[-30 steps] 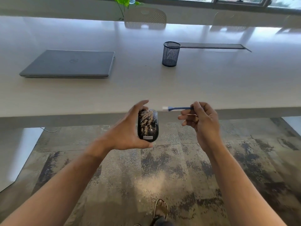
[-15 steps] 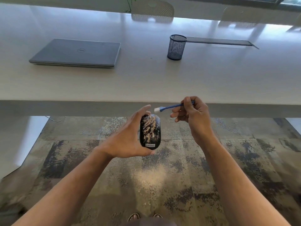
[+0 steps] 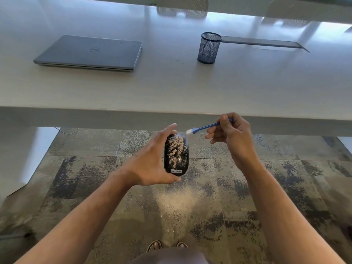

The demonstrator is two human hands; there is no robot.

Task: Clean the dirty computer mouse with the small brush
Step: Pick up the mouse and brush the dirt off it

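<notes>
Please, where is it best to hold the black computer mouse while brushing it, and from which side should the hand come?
Probably by its long side edges, from the left, as the left hand does now: thumb at the far end, palm under the near end. The mouse faces dirty side up, so this grip leaves the top free for the brush in the right hand.

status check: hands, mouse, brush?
Left hand grips dirty mouse over the floor. Right hand pinches small brush, bristles at mouse's far end. Nothing in the way.
</notes>
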